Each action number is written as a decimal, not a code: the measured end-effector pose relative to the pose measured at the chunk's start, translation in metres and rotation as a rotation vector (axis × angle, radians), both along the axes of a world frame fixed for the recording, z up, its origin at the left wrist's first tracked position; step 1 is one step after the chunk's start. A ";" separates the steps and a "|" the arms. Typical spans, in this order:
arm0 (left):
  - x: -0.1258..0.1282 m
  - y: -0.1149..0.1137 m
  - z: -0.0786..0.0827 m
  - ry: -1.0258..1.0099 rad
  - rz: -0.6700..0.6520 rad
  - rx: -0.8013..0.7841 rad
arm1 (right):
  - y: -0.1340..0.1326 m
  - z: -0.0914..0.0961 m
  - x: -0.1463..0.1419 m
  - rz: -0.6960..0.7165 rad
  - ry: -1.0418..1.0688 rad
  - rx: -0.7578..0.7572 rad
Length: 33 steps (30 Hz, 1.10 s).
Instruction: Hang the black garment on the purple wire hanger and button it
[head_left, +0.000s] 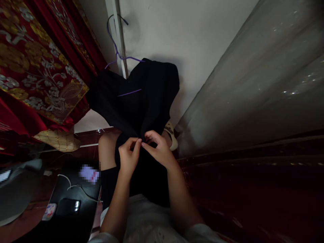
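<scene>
A dark jacket (158,89) hangs on a purple wire hanger (117,54). Its front falls open in a V, and the hanger's lower bar shows inside. Lower down, at the point where the two front edges meet, my left hand (128,153) pinches one edge between thumb and fingers. Close beside it, my right hand (159,147) grips the other edge, its thumb nearly touching my left fingertips. Any button or fastener there is too small and dark to make out. The jacket's lower part lies over my lap.
Red curtains with gold and silver embroidery (43,64) hang at the left. A low black table (68,199) holds a phone (68,206), a white cable (87,195) and a blurred-out item. A grey glittery sheet (243,94) rises at the right. A cream perforated shoe (172,136) shows behind the jacket.
</scene>
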<state>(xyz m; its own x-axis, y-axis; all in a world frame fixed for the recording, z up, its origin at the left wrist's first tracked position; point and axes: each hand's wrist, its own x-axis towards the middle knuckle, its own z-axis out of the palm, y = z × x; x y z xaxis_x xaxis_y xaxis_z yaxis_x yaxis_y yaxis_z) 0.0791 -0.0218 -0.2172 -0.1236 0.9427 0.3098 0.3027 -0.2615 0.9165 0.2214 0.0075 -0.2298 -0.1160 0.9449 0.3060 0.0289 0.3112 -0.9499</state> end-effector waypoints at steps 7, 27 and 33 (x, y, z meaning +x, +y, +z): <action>-0.013 0.004 0.008 0.198 -0.142 -0.071 | 0.007 -0.015 -0.001 -0.020 -0.048 -0.135; -0.073 0.173 0.185 0.927 0.031 0.591 | 0.007 0.005 -0.001 0.479 -0.464 -0.129; -0.079 0.154 0.184 0.917 0.027 0.649 | 0.048 0.104 0.002 0.301 -0.349 0.224</action>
